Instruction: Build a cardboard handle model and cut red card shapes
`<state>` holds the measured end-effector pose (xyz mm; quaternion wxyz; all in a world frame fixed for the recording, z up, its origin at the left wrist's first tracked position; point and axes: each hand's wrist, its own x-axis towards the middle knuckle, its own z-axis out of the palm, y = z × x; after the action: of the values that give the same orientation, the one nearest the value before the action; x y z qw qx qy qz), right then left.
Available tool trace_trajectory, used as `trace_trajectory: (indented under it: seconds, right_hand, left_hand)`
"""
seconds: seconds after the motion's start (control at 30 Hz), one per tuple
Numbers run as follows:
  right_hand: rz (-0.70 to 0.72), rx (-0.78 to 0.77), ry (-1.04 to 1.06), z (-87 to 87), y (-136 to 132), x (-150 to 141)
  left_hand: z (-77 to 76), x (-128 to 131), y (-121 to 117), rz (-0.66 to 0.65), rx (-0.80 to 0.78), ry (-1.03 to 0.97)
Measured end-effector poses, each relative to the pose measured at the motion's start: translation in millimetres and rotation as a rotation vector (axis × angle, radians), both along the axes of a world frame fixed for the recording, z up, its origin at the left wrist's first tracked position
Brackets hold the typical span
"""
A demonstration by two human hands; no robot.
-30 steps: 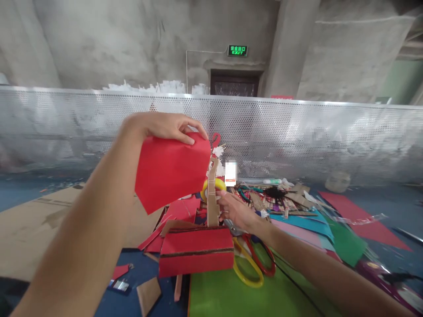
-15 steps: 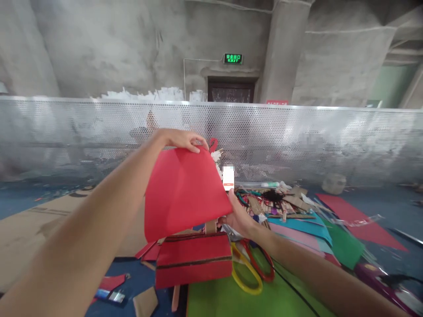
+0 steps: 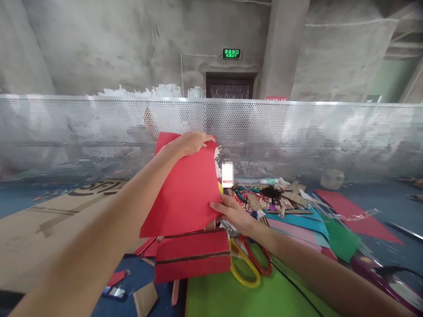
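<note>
A sheet of red paper stands tilted up between my hands. My left hand grips its top edge near the upper right corner, fingers bent over it. At the lower right edge, my right hand pinches the sheet between thumb and fingers. Just below the paper lies a red cardboard box with dark brown seams. Scissors with a yellow handle loop and a red handle loop rest to the right of the box, blades partly hidden. Some white material behind the sheet is mostly covered.
A green mat lies in front. Scraps and tools are heaped at right, beside coloured sheets. Flat brown cardboard spreads to the left. A perforated metal barrier crosses behind. A purple device with a cord sits at right.
The red paper has turned and now shows more upright and narrower. My left hand has shifted right along its top; my right hand's thumb has come onto its front.
</note>
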<state>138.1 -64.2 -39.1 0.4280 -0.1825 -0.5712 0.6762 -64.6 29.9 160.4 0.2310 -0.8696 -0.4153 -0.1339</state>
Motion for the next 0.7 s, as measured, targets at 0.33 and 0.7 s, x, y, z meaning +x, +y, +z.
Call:
trace_trajectory:
  seconds: [0.33,0.7]
  right_hand:
    - [-0.013,0.069,-0.05,-3.7,2.2,0.1]
    - [-0.004,0.047,-0.036,-0.9,-6.7,-1.4]
  left_hand:
    - [-28.8,-6.3,14.4,-0.001,0.06,0.013]
    - [-59.4,17.8,-50.9,-0.166,0.048,0.141]
